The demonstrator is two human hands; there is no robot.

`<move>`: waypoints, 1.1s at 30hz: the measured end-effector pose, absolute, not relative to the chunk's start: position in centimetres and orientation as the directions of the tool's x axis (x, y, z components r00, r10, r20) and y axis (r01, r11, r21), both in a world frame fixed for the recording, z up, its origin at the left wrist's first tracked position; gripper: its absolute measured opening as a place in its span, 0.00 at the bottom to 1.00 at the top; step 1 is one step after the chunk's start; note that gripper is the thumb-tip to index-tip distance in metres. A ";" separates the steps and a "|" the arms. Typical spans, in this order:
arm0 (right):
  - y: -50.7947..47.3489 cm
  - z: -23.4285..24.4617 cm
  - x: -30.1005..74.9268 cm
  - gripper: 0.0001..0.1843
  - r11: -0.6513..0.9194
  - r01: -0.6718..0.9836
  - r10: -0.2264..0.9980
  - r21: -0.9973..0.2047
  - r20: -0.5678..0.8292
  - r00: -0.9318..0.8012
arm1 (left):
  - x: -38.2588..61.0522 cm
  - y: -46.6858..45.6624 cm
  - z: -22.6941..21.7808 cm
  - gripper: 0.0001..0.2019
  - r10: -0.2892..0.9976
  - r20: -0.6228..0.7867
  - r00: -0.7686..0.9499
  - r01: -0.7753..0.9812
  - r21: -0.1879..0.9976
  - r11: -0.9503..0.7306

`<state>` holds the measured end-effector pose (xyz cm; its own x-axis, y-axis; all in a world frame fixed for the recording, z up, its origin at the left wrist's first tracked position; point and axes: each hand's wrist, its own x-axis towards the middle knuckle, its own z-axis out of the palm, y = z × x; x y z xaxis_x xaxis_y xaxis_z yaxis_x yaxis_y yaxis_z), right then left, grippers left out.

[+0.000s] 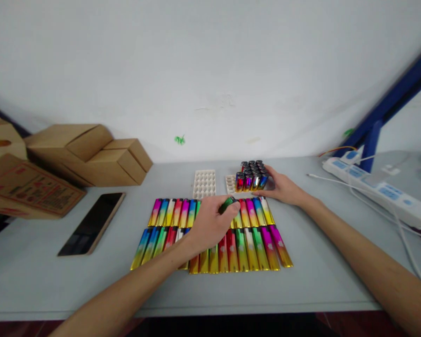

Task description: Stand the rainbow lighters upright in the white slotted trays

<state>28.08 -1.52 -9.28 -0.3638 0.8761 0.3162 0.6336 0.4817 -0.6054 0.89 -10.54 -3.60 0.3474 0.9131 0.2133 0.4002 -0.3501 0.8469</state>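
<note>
My left hand (212,222) is closed around a green lighter (227,204), above the upper of two rows of shiny lighters lying flat. The upper row (161,213) and lower row (249,250) have rainbow-coloured bodies; my hand and forearm hide the middle. My right hand (280,187) grips the right end of a white tray (230,183), thumb along the front and fingers behind. Several upright lighters (251,177) fill most of this tray, and its left end shows bare pockets. A second white tray (204,183) with bare pockets lies to its left.
A black-screened phone (92,224) lies left of the rows. Cardboard boxes (87,152) stand at the back left, with a printed carton (31,187) before them. On the right, a white power strip (379,187) trails cables (358,185) near a blue metal frame (375,131).
</note>
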 end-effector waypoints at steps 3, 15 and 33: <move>-1.5 -9.3 28.1 0.51 0.491 0.626 0.871 -0.606 0.315 -0.378 | 0.9 -10.6 -3.7 0.19 0.919 0.212 0.332 0.402 0.849 -0.341; -1.3 -9.5 28.2 0.51 0.497 0.630 0.867 -0.597 0.321 -0.380 | 0.6 -9.5 -2.9 0.16 0.930 0.181 0.321 0.141 0.962 -0.236; -1.4 -9.6 28.2 0.51 0.472 0.649 0.881 -0.597 0.297 -0.368 | 0.9 3.0 -6.3 0.16 0.889 0.275 0.365 0.022 0.953 -0.303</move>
